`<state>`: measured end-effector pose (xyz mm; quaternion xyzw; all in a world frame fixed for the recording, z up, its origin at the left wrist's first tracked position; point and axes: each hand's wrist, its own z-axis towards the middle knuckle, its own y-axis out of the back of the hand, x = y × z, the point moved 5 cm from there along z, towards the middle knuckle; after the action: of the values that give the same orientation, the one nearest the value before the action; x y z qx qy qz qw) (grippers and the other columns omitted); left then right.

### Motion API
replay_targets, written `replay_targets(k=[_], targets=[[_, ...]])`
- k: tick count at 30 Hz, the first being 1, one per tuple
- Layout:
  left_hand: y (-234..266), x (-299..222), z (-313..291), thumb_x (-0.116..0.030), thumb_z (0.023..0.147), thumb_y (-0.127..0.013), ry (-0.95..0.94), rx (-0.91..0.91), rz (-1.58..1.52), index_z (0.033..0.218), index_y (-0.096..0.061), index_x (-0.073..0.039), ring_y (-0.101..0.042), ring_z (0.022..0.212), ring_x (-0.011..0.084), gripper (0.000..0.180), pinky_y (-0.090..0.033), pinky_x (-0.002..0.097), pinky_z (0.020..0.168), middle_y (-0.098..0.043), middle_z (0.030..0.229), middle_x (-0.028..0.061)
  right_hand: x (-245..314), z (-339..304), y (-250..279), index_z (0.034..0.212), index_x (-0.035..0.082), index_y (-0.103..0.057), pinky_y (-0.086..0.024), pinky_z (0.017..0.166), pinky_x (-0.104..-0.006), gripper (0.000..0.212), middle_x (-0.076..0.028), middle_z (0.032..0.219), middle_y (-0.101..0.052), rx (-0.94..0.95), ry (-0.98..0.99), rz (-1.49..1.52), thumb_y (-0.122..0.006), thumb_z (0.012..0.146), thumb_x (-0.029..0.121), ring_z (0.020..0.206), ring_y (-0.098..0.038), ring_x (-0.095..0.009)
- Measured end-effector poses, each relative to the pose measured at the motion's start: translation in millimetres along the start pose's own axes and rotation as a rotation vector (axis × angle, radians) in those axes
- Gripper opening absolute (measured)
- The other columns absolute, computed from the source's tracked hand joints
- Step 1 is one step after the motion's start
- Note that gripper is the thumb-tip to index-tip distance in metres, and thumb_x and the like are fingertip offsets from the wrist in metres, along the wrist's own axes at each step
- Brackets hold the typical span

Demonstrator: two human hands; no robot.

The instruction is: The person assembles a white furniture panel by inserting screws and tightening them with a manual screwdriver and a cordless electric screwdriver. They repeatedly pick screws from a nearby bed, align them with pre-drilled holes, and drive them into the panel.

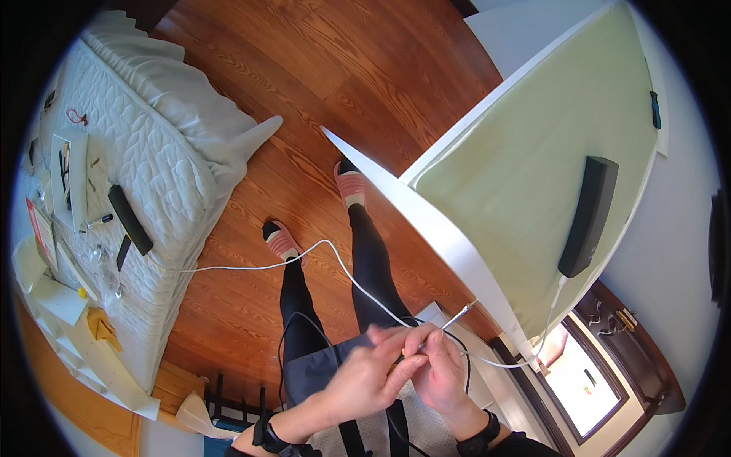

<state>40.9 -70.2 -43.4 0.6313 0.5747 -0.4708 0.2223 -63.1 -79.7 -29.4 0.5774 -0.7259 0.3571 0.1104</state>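
Observation:
My left hand (364,377) and my right hand (440,372) meet in front of my lap, fingers closed together. Out from my right fingers sticks a thin metal shaft (460,312), tip pointing up and right; its handle end is mostly hidden in my hands, so its exact kind is unclear. My left thumb and fingers pinch at the same spot, with a bit of orange showing; some left fingertips are blurred. A white cable (358,282) runs from the bed to my hands and reappears on the right, leading up to a long black box (588,217).
On the right stands a table with a pale green top (518,175), a dark screwdriver (655,110) near its far edge. The bed (164,152) at left carries a black bar (130,220), a white tray (69,179) and loose small parts. My pink slippers (351,183) rest on the wooden floor.

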Motion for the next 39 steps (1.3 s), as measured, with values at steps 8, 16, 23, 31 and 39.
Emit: replay_targets(k=[8,16,23,31,39], targets=[[6,-7,0,-0.023,0.09,-0.065,-0.049,-0.005,0.374,0.08,-0.054,0.001,-0.055,0.043,0.0322,0.028,-0.041,0.0381,0.039,-0.051,0.05,0.0133,12,4,13,0.13,0.0,-0.046,-0.035,0.109,-0.049,0.05,-0.022,0.119,-0.06,-0.074,-0.03,-0.018,-0.042,0.101,0.041,0.121,-0.054,-0.034],[8,-3,-11,-0.028,0.098,-0.056,0.237,0.078,-0.105,0.079,-0.055,-0.005,-0.049,0.045,0.016,0.03,-0.034,0.0278,0.043,-0.051,0.054,0.0044,20,4,36,0.123,0.008,-0.053,-0.037,0.111,-0.0418,0.03,-0.006,0.115,-0.059,-0.161,0.119,0.235,-0.047,0.101,0.028,0.116,-0.053,-0.021],[177,60,-124,-0.029,0.1,-0.049,0.155,-1.097,-0.228,0.08,-0.054,-0.003,-0.041,0.06,0.0058,0.034,-0.034,0.0247,0.052,-0.048,0.064,-0.0022,14,11,44,0.112,0.002,-0.056,-0.037,0.112,-0.0405,0.02,-0.008,0.113,-0.057,-0.009,0.173,0.525,-0.059,0.094,0.011,0.111,-0.054,-0.023],[390,209,-252,-0.036,0.097,-0.051,0.687,-1.435,0.701,0.097,-0.052,0.001,-0.058,0.083,0.0455,0.037,-0.046,0.0513,0.073,-0.062,0.088,0.0268,21,15,63,0.121,0.001,-0.054,-0.037,0.112,-0.0369,0.025,-0.008,0.119,-0.059,0.107,0.238,0.343,-0.05,0.099,0.012,0.116,-0.055,-0.019],[423,173,-157,-0.033,0.084,-0.068,-0.008,-1.364,0.91,0.112,-0.054,0.003,-0.052,0.1,0.0397,0.048,-0.044,0.0449,0.086,-0.055,0.102,0.0238,26,15,64,0.115,0.0,-0.057,-0.039,0.111,-0.037,0.021,-0.009,0.116,-0.061,0.062,0.24,0.279,-0.049,0.1,0.013,0.114,-0.056,-0.019]])
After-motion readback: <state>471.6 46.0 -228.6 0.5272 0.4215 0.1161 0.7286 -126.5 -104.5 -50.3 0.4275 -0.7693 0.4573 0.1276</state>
